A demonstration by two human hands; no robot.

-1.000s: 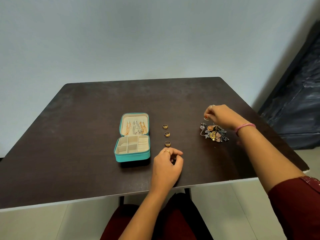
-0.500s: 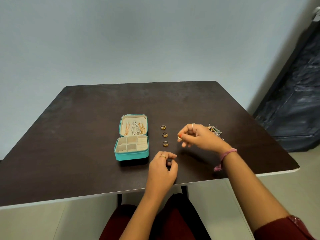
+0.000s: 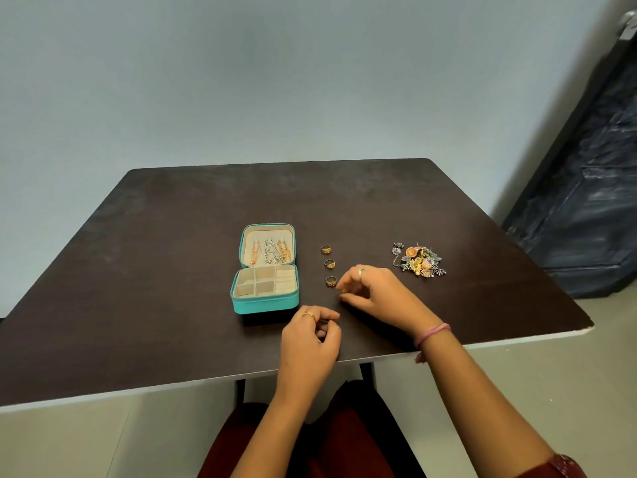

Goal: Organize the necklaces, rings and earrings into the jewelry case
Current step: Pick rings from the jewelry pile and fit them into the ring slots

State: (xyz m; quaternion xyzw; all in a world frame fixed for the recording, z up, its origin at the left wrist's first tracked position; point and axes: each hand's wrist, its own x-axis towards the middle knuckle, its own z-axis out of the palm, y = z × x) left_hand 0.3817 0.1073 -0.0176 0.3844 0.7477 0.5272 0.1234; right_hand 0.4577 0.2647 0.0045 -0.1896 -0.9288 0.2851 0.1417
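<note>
On the dark table (image 3: 172, 270) stands a small teal jewelry case (image 3: 265, 270), open, with its lid leaning back. Inside the lid hang the necklaces (image 3: 272, 251), some orange and one silver. The lower part of the case has several cream compartments, and I see nothing in them. Just to the right of the case, three gold rings lie in a column: the far ring (image 3: 326, 249), the middle ring (image 3: 330, 263) and the near ring (image 3: 331, 281). Further to the right, well apart from the rings, lies a pile of earrings (image 3: 418, 260) in silver, yellow and orange. The right hand (image 3: 375, 294) is low over the table just beside the near ring, with the fingers curled; between thumb and forefinger there seems to be something small and golden, but it is too small to tell what it is. The left hand (image 3: 310, 339) rests near the front edge of the table, its fingers loosely curled and its thumb near the forefinger; I cannot tell whether it holds anything.
</note>
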